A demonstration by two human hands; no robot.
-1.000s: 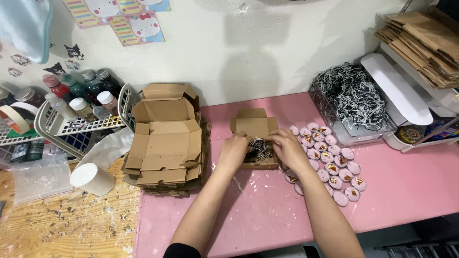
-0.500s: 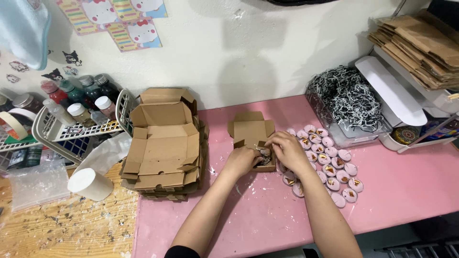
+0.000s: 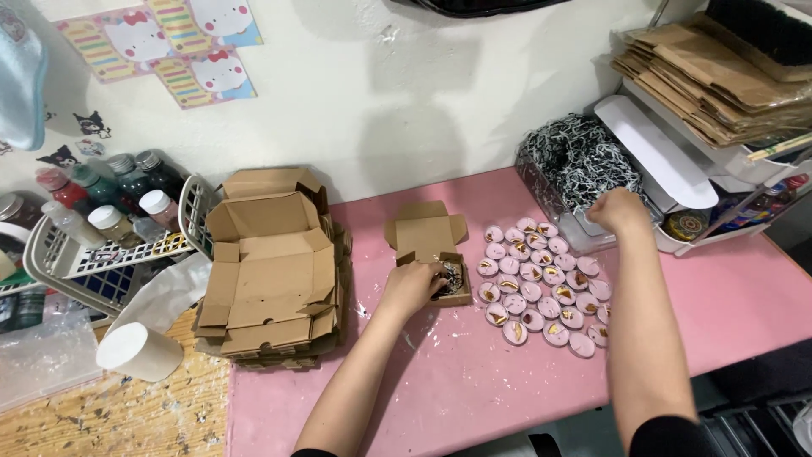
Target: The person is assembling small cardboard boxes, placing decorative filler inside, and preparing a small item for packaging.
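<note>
Cardboard box [image 3: 436,258] under left hand [image 3: 412,286]; candles [image 3: 541,283] beside.

You're at a home craft-packing station: a pink surface [image 3: 474,398] with stacked cardboard boxes [image 3: 271,279], paint bottles [image 3: 110,190], small pink candles [image 3: 541,288] and cartoon stickers [image 3: 161,42] on the wall.

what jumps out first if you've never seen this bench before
The cluster of small round lilac candles laid out on the pink table, right of a small open cardboard box that the left hand presses. The right hand reaches into black-and-white shredded paper by the wall; a stack of open boxes sits left.
</note>
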